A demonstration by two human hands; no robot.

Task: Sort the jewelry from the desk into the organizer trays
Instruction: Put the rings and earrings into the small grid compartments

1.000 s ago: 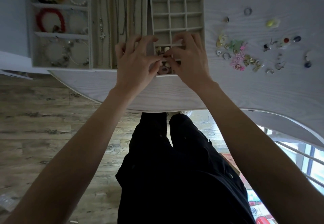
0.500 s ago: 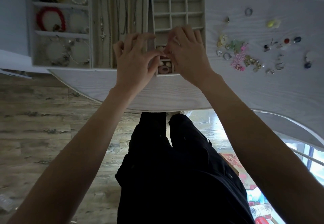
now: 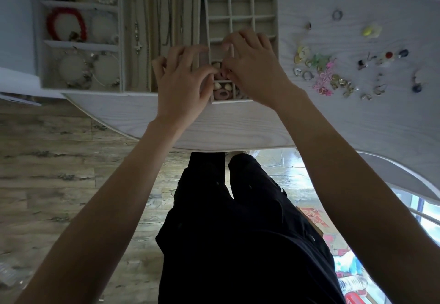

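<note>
Upper centre, the left hand (image 3: pixel 184 82) and right hand (image 3: pixel 254 70) meet fingertip to fingertip, curled, over the grid tray (image 3: pixel 241 6); whether they pinch anything cannot be told.

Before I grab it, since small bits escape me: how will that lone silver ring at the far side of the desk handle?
The silver ring looks rigid and light. Lying flat on the smooth desk, it probably slides when nudged and may roll if tipped on edge.

Red bracelet (image 3: pixel 66 24), beige trays (image 3: pixel 241 6), white woodgrain desk (image 3: pixel 357 125), pink flower earrings (image 3: pixel 324 82)
</note>
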